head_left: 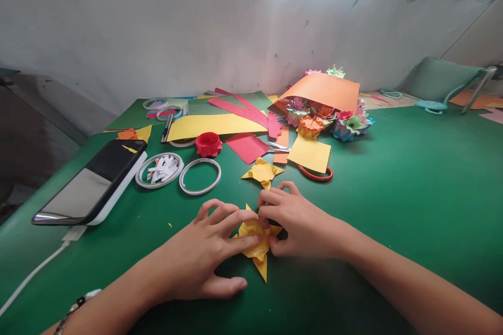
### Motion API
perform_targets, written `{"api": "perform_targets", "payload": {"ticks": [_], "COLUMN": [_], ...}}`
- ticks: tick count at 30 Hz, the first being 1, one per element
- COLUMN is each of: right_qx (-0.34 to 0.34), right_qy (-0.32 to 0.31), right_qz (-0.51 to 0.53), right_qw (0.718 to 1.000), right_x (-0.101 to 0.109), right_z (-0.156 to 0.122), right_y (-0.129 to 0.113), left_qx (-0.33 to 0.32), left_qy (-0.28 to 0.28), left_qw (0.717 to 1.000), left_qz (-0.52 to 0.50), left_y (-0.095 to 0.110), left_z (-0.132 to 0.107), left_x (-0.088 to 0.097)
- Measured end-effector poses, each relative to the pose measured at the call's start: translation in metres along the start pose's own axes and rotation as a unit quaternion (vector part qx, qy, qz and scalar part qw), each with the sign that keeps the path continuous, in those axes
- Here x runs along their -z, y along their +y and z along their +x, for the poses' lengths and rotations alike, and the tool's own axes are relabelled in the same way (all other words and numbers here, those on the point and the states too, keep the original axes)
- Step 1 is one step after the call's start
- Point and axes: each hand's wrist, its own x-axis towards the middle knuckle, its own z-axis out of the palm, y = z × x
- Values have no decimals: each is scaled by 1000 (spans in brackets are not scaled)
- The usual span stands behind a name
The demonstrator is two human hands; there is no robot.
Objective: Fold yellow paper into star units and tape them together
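A folded yellow paper piece (pixel 257 248) with pointed tips lies on the green table (pixel 412 193) near its front. My left hand (pixel 200 259) rests on it, fingers bent and pressing its left side down. My right hand (pixel 298 222) pinches the paper's upper right edge with thumb and fingers closed. A second folded yellow paper star (pixel 262 171) lies just beyond my hands, untouched.
A phone (pixel 92 183) on a white power bank with a cable sits at left. Tape rings (pixel 199 176), a red paper cup shape (pixel 208 144), coloured paper sheets (pixel 212 125), a yellow square (pixel 309 154), scissors (pixel 314 174) and paper flowers (pixel 338 123) under an orange sheet lie behind.
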Motion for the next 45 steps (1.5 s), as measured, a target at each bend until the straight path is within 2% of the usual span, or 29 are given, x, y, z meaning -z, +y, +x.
{"api": "perform_targets", "payload": {"ticks": [7, 14, 22, 29, 36, 42, 45], "right_qx": [6, 12, 8, -21, -31, -38, -41], "right_qy": [3, 1, 8, 7, 5, -26, -40], "right_qz": [38, 37, 44, 81, 99, 130, 169], "right_qw": [999, 999, 999, 996, 995, 990, 984], "right_x": [5, 4, -4, -6, -5, 5, 10], "right_z": [-2, -3, -2, 0, 1, -1, -2], "right_y": [0, -4, -5, -6, -5, -5, -3], "left_qx": [60, 107, 185, 215, 261, 235, 202], "left_qy": [61, 71, 51, 26, 35, 39, -4], "left_qw": [996, 990, 974, 962, 948, 954, 953], "left_qz": [-15, -59, -120, -168, -178, -181, -224], "left_y": [4, 9, 13, 13, 12, 7, 3], "left_z": [4, 7, 8, 10, 9, 7, 5], "left_x": [-13, -17, -17, -17, -24, -14, -3]}}
